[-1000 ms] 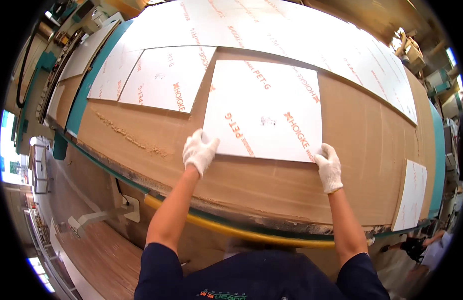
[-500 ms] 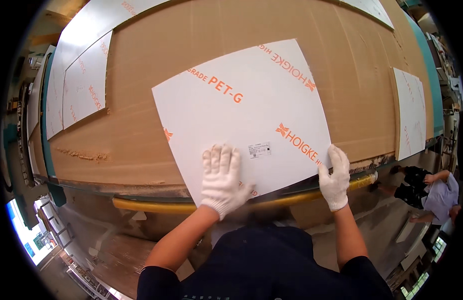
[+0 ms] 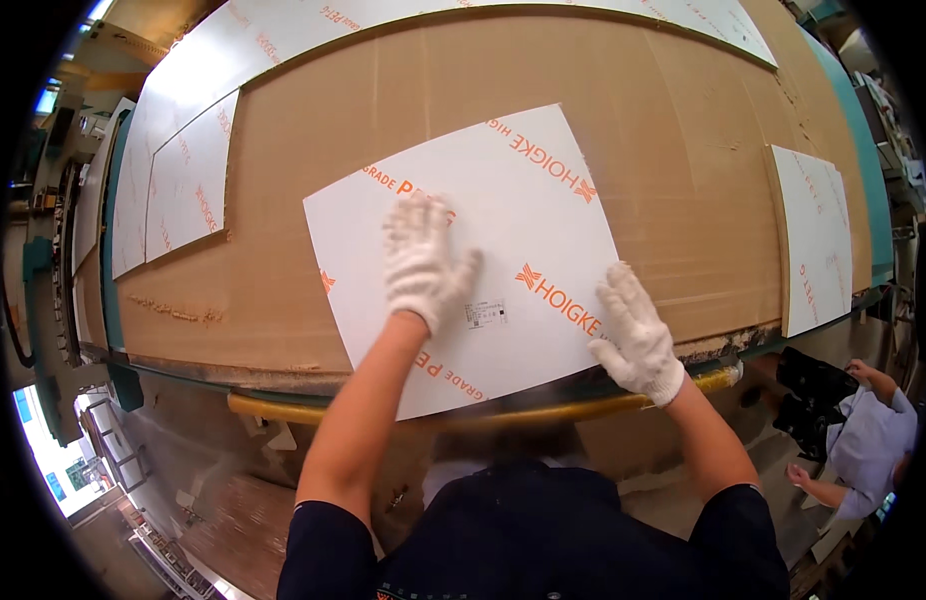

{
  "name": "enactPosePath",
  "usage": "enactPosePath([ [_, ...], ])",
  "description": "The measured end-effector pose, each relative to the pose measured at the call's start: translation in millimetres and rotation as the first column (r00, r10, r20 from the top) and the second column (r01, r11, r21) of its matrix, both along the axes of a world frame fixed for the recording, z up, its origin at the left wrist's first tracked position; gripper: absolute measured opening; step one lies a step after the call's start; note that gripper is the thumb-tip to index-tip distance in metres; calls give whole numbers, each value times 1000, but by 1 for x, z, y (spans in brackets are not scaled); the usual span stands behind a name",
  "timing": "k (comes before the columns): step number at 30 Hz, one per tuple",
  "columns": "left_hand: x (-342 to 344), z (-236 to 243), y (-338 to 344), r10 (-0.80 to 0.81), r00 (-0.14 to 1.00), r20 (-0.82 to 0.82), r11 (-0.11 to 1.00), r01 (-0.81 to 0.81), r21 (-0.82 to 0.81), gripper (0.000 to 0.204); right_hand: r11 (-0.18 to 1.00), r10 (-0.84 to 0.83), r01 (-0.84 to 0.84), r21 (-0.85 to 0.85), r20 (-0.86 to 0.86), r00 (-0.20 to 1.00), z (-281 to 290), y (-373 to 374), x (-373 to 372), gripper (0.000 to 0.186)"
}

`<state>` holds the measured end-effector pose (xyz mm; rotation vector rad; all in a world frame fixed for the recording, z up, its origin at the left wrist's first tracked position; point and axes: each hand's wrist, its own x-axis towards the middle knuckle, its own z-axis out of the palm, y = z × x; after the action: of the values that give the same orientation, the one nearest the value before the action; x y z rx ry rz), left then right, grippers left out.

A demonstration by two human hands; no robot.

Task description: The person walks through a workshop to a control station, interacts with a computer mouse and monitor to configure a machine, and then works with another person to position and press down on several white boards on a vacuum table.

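Note:
A white panel (image 3: 503, 220) with orange printing lies slightly turned on a brown board, its near corner reaching past the board's front edge. On it is a small printed label (image 3: 486, 313). My left hand (image 3: 419, 255), in a white knitted glove, rests flat on the panel left of its middle, fingers stretched and thumb apart; motion blurs it a little. At the panel's right edge is my right hand (image 3: 638, 340), gloved the same way. Its fingers are extended along that edge, and the thumb points in over the panel.
The brown board (image 3: 703, 260) has sawdust (image 3: 176, 310) at its left. Other white panels lie on it: a left panel (image 3: 188, 180), a long far strip (image 3: 423, 14) and a right panel (image 3: 818, 240). A yellow bar (image 3: 463, 410) runs along the front. Another person (image 3: 863, 450) is at the right.
My left hand has moved farther up the panel, away from my body. My right hand remains at the right edge. The panel sits slightly lower and left in view, while the whole view has shifted.

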<state>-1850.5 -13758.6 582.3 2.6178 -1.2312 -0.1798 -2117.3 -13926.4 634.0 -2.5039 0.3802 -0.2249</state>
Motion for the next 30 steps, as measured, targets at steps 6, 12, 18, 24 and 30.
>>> enactPosePath([
  [6, 38, 9, 8, 48, 994, 101, 986, -63, 157, 84, 943, 270, -246, -222, 83, 959, -49, -66, 109, 89],
  [12, 34, 12, -6, -34, 998, 47, 993, 28, 114, 85, 992, -71, 72, -103, 18, 997, -55, -154, 269, 77],
  [18, 45, 12, 17, 22, 998, 63, 987, -32, 159, 87, 982, 167, -166, -94, 6, 986, -52, -47, 83, 90],
  [24, 44, 15, -3, -21, 1000, 8, 995, 20, 96, 90, 974, 131, -121, -192, 40, 991, -60, -140, 221, 83],
  [30, 43, 20, 8, -17, 999, -45, 998, 19, 57, 89, 952, -29, 62, -301, 111, 993, -39, -148, 313, 72],
])
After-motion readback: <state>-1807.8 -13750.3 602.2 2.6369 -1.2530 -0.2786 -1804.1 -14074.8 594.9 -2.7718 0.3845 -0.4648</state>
